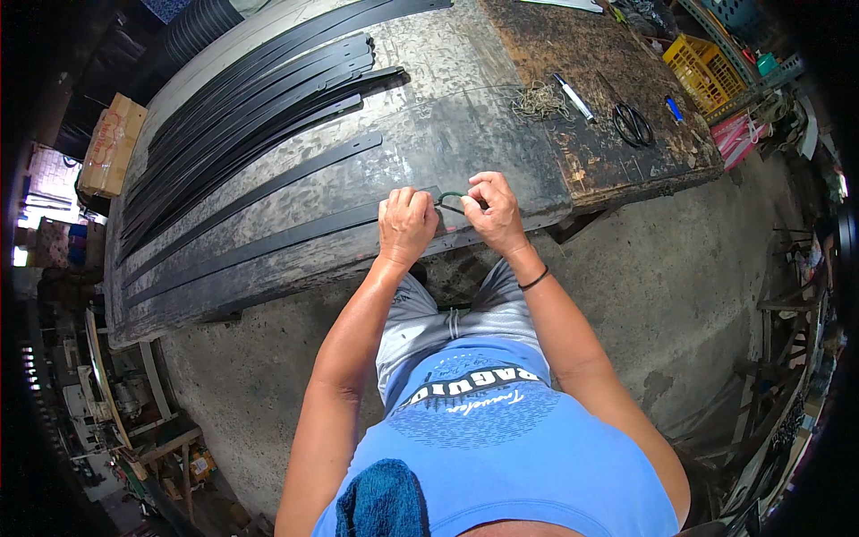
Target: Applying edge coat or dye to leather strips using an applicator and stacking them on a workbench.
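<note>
A thin dark green cord (pixel 451 194) bows in a small loop between my hands, over the table's near edge. My left hand (pixel 408 228) is closed, its fingertips at one end of the cord, beside the right end of a long flat black strip (pixel 277 240). Whether the fingers also grip that strip is hidden. My right hand (pixel 497 217) pinches the cord's other side between thumb and fingers. A second black strip (pixel 295 168) lies alone just beyond, and a large stack of similar strips (pixel 259 98) spreads farther back on the left.
The worn grey tabletop (pixel 447 116) meets a brown wooden board (pixel 617 166) at right. On it lie a tangle of twine (pixel 540 100), a white marker (pixel 574 98), black-handled scissors (pixel 632 123) and a blue pen (pixel 674 109). Beyond stand a yellow crate (pixel 704 73) and, far left, a cardboard box (pixel 112 145).
</note>
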{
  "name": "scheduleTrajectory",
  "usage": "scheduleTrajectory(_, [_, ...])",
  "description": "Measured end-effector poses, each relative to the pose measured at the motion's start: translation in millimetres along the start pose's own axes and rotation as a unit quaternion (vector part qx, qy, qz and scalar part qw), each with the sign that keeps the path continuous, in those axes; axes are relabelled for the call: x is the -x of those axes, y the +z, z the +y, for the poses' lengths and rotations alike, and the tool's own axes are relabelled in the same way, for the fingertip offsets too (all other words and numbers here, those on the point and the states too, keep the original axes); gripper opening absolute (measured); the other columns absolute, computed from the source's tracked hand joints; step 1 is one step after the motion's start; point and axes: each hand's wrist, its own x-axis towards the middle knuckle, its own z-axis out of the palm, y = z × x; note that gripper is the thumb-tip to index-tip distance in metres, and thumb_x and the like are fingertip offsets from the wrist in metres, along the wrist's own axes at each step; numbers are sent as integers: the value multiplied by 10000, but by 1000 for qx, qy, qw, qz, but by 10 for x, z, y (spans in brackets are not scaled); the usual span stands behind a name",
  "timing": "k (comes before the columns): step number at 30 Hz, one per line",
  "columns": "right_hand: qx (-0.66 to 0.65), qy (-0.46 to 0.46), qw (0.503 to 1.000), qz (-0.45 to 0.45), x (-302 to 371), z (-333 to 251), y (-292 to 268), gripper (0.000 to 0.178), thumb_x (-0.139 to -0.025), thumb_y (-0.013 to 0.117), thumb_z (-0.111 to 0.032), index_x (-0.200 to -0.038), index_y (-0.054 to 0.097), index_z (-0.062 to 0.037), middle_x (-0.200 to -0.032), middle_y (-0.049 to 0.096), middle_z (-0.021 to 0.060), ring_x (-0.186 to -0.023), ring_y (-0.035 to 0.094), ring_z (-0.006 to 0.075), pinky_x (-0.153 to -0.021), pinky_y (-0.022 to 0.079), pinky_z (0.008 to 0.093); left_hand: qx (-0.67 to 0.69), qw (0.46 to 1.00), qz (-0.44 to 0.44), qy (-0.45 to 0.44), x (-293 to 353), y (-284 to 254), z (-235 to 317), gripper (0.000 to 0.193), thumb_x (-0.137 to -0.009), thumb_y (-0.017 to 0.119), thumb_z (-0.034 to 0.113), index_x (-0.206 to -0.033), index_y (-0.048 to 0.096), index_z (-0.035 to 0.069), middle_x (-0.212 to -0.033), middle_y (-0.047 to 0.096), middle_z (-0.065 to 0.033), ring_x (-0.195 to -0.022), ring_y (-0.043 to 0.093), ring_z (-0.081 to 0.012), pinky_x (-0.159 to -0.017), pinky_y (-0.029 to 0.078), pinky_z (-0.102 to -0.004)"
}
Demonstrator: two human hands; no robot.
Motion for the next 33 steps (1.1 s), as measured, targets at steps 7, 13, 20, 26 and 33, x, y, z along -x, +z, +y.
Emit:
scheduleTrajectory(7, [-291, 160, 933, 136, 121, 166, -290, 68, -901, 615, -59, -871, 602, 0, -980, 598, 76, -756, 610, 117, -655, 532, 267, 262, 946, -118, 148, 399, -349, 366, 118, -645, 634, 13, -719, 562, 71, -693, 531, -92, -670, 535, -298, -647, 434, -408])
scheduleTrajectory(13, [-235, 261, 859, 373, 783, 531, -1653, 152, -961, 579, -163, -1027, 529, -36, -812, 571, 63, -671, 567, 138, -656, 549, 313, 131, 981, -88, 111, 257, -423, 297, 312, -768, 718, 293, -980, 627, 82, -841, 560, -104, -828, 545, -292, -754, 424, -418])
scheduleTrajectory(20, [-76, 405, 762, 500, 2114, 854, -2405, 177, -972, 536, -147, -1118, 520, -48, -723, 519, 28, -574, 488, 107, -539, 480, 266, -36, 984, -150, 83, 44, -359, 54, 427, -830, 684, 328, -1208, 589, 154, -1101, 557, -112, -1056, 516, -304, -869, 404, -431])
scheduleTrajectory(26, [-104, 489, 655, 568, 2715, 786, -2403, 237, -986, 514, -192, -1179, 515, -54, -753, 573, 34, -621, 537, 124, -568, 479, 279, -15, 996, -86, 22, -6, -395, -205, 326, -796, 688, 175, -1093, 607, 67, -1063, 595, -127, -1022, 565, -319, -860, 439, -432])
scheduleTrajectory(33, [-45, 533, 665, 521, 3148, 1018, -2661, 345, -962, 516, -269, -1237, 509, -60, -1090, 626, 94, -862, 595, 170, -697, 493, 315, 48, 993, -95, 49, -164, -364, -486, 79, -845, 598, 94, -922, 581, 93, -755, 590, -87, -760, 628, -278, -662, 503, -390])
